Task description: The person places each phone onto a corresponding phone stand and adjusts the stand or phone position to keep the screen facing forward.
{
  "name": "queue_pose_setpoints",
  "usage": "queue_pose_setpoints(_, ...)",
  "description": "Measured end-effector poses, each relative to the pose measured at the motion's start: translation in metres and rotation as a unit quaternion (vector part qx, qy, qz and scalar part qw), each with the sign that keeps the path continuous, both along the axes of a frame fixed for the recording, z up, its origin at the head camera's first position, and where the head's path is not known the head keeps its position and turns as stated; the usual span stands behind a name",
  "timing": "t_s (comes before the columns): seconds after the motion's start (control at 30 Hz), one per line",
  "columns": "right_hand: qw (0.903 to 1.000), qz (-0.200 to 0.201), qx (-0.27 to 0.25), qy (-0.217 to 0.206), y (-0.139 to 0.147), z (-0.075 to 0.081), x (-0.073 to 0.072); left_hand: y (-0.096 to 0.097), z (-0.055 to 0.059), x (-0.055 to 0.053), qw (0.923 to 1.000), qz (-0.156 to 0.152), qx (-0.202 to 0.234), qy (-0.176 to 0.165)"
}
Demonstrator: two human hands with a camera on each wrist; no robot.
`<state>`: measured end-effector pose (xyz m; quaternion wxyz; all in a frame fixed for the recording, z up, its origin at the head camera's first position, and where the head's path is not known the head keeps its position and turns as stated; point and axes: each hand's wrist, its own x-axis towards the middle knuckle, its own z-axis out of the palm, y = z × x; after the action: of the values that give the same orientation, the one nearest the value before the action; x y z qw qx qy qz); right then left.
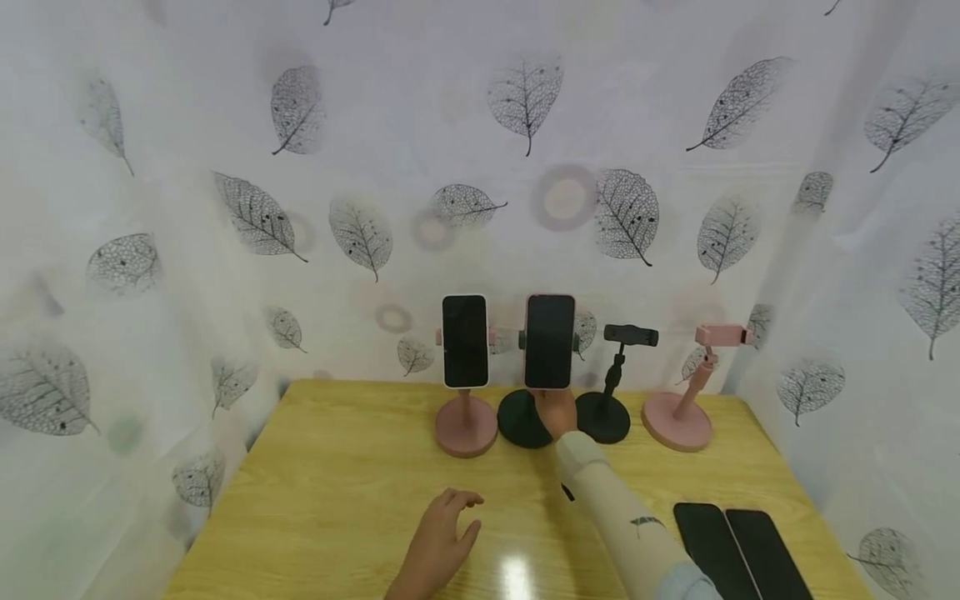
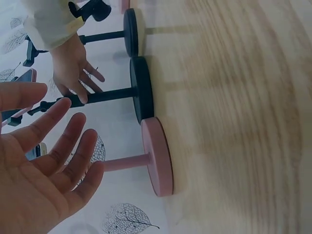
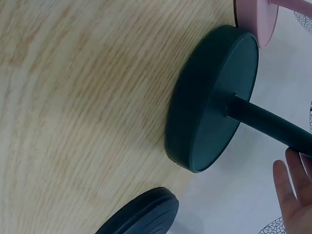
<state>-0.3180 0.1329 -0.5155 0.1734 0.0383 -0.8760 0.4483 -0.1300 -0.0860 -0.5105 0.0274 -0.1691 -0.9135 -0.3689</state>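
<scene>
At the back of the table, my right hand [image 1: 556, 411] is at the pole of a dark green phone stand [image 3: 209, 107]. Its fingers [image 3: 298, 173] look fairly straight, with the tips right at the pole. This stand holds a phone [image 1: 550, 342] with a pinkish edge, upright, screen toward me. My left hand [image 1: 438, 537] hovers near the front of the table, fingers spread and loosely bent, holding nothing. To the left of the green stand, a pink phone stand [image 1: 466, 427] carries a white-edged phone [image 1: 465, 342], also upright.
To the right stand a black phone stand [image 1: 603, 417] and another pink phone stand [image 1: 677, 421], both with bare clamps. Two dark phones [image 1: 712, 542] lie side by side at the table's front right. A leaf-print curtain [image 1: 480, 150] hangs behind the wooden table [image 1: 337, 467].
</scene>
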Motion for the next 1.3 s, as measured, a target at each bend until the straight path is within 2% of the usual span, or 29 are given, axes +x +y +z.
queue_pose_setpoints(0.1, 0.9995, 0.004, 0.031, -0.009, 0.014, 0.0, 0.009, 0.009, -0.001, -0.005, 0.9998, -0.015, -0.002, 0.012)
queue_pose_setpoints(0.2, 0.996, 0.022, 0.081, -0.031, 0.034, 0.002, 0.031, 0.017, -0.002, -0.009, 0.9994, -0.028, 0.0, 0.021)
queue_pose_setpoints(0.27, 0.9907, 0.037, 0.123, -0.043, 0.049, 0.006, 0.055, 0.021, -0.004, -0.01, 0.9991, -0.038, 0.0, 0.02)
queue_pose_setpoints(0.33, 0.9844, 0.051, 0.16, -0.053, 0.065, 0.012, 0.084, 0.026, -0.006, -0.01, 0.9987, -0.051, 0.003, 0.006)
queue_pose_setpoints(0.47, 0.9728, 0.067, 0.22, -0.03, 0.092, 0.026, 0.149, 0.038, -0.013, -0.009, 0.9964, -0.077, 0.014, -0.03)
queue_pose_setpoints(0.57, 0.9682, 0.062, 0.242, -0.017, 0.107, 0.034, 0.186, 0.053, -0.017, -0.017, 0.9933, -0.095, 0.038, -0.053)
queue_pose_setpoints(0.63, 0.9672, 0.045, 0.249, -0.02, 0.117, 0.035, 0.199, 0.07, -0.015, -0.031, 0.9911, -0.104, 0.062, -0.055)
queue_pose_setpoints(0.67, 0.9674, 0.036, 0.249, -0.025, 0.123, 0.034, 0.203, 0.08, -0.013, -0.041, 0.99, -0.105, 0.073, -0.058)
queue_pose_setpoints(0.8, 0.9645, -0.007, 0.255, -0.07, 0.149, 0.022, 0.209, 0.128, 0.008, -0.094, 0.9876, -0.103, 0.103, -0.059)
queue_pose_setpoints(0.9, 0.9563, -0.017, 0.271, -0.109, 0.166, 0.009, 0.214, 0.162, 0.023, -0.131, 0.9867, -0.101, 0.103, -0.075)
queue_pose_setpoints(1.03, 0.9438, -0.015, 0.293, -0.151, 0.18, -0.009, 0.22, 0.194, 0.03, -0.17, 0.9885, -0.098, 0.077, -0.086)
queue_pose_setpoints(1.17, 0.9347, -0.022, 0.3, -0.188, 0.192, -0.022, 0.224, 0.221, 0.027, -0.199, 0.9918, -0.097, 0.048, -0.067)
queue_pose_setpoints(1.3, 0.931, -0.036, 0.297, -0.21, 0.201, -0.029, 0.229, 0.243, 0.021, -0.216, 0.9927, -0.099, 0.05, -0.048)
